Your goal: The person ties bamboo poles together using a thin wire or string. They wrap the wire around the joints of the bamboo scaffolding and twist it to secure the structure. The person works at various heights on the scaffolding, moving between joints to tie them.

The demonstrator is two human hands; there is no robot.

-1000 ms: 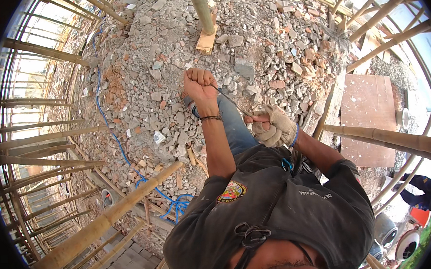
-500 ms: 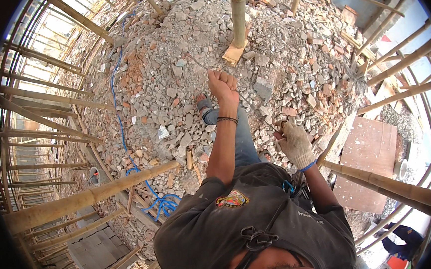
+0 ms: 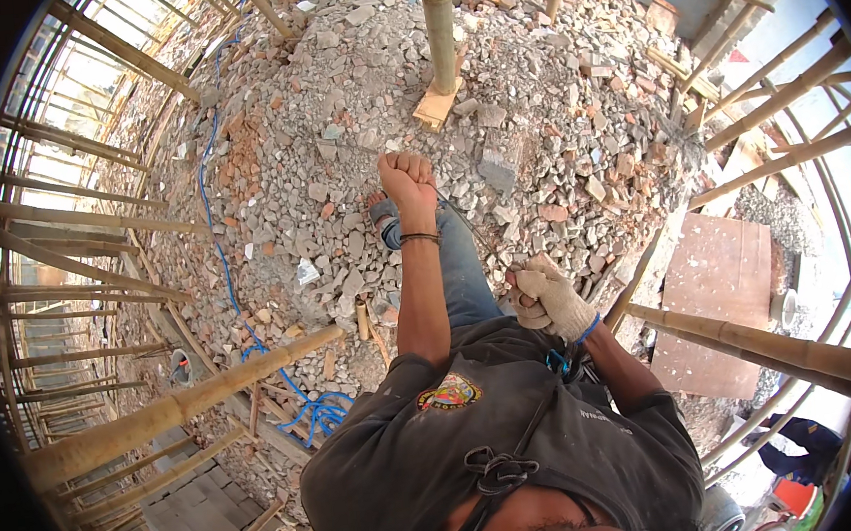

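My bare left hand point(image 3: 408, 180), with dark bands at the wrist, is closed in a fist over the rubble in front of me. A thin dark strand point(image 3: 464, 219), wire or cord, runs through it. One part of the strand sticks out beyond the fist to the far left; the other slants down toward my right hand point(image 3: 552, 299). That hand wears a pale knitted glove with a blue band at the cuff. Its fingers are closed at the strand's near end, close to my waist. The strand looks fairly straight between the hands.
Broken brick and stone rubble point(image 3: 335, 104) covers the ground. An upright bamboo pole point(image 3: 439, 38) stands on a wood block point(image 3: 437, 105) ahead. Bamboo poles cross at left point(image 3: 188, 400) and right point(image 3: 757, 346). A blue rope point(image 3: 213, 221) lies at left, a brown board point(image 3: 710, 305) at right.
Both hands have shifted left in the picture and slightly down, still closed with the strand between them. The gloved hand has turned and come nearer my body. The whole view has shifted a little too.
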